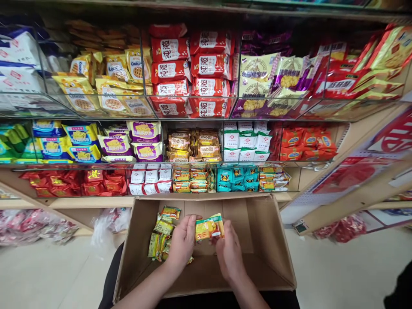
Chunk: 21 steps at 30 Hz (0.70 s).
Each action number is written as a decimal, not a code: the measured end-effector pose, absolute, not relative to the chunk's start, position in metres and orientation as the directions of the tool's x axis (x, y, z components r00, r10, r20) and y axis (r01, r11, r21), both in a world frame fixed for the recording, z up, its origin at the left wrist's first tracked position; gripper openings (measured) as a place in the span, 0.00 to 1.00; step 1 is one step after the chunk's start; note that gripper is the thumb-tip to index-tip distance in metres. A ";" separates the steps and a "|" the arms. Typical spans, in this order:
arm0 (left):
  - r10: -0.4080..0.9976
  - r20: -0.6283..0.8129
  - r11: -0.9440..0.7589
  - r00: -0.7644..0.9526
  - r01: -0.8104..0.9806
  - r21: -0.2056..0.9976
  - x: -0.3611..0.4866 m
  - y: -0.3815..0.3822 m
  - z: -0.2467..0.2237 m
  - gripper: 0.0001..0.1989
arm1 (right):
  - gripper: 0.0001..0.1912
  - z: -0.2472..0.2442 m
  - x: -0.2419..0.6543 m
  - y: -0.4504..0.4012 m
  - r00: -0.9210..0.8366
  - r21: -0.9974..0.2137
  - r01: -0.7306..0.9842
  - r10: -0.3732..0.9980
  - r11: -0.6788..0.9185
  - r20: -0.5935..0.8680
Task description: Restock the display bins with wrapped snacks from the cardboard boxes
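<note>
Between my two hands is a yellow and green snack packet (208,227), held flat with its printed front facing up. My left hand (183,238) grips its left end with the thumb on top. At its right end my right hand (230,246) has its fingers closed on the edge. Both hands are over an open cardboard box (264,240) on my lap. Several similar small packets (164,227) lie loose in the left part of the box, some hidden by my left hand and forearm.
Glass-fronted shelves stand ahead, with red packets (210,64), yellow cookie packets (117,94) and teal packets (238,178) in compartments. Packets like the held one (193,180) fill a bottom compartment. A wooden side panel (354,171) slants at right. Plastic bags (35,225) lie low at left.
</note>
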<state>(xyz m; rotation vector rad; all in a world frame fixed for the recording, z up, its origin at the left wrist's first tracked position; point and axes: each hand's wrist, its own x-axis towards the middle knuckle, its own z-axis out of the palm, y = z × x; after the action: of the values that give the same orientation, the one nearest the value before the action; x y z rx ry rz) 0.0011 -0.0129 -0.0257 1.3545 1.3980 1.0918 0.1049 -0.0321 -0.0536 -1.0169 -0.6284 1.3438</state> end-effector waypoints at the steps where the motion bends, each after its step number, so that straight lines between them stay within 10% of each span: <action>1: 0.999 0.015 -0.004 -0.047 0.227 0.974 0.002 -0.013 -0.027 0.18 | 0.18 -0.054 0.102 -0.034 0.120 -0.859 -0.507 0.980 -0.078 -0.160; 11: 0.947 0.201 -0.262 0.249 0.245 0.933 -0.019 -0.006 -0.008 0.27 | 0.11 -0.035 0.131 -0.025 -0.001 -0.993 0.080 0.996 0.091 0.091; 17: 0.976 0.117 -0.152 0.183 0.193 0.969 -0.023 0.005 0.008 0.13 | 0.14 -0.010 0.135 -0.020 -0.222 -0.947 0.259 0.966 0.187 0.130; 21: 0.926 0.320 -0.377 0.200 0.522 0.765 -0.053 0.024 0.019 0.12 | 0.16 0.005 0.143 0.000 -0.110 -0.870 0.408 0.961 0.277 0.254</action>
<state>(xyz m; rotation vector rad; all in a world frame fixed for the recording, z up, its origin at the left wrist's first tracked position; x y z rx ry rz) -0.0531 0.0237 0.0194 1.9822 1.3441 1.0674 0.1426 0.0004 0.0048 -1.2687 -1.6770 0.7994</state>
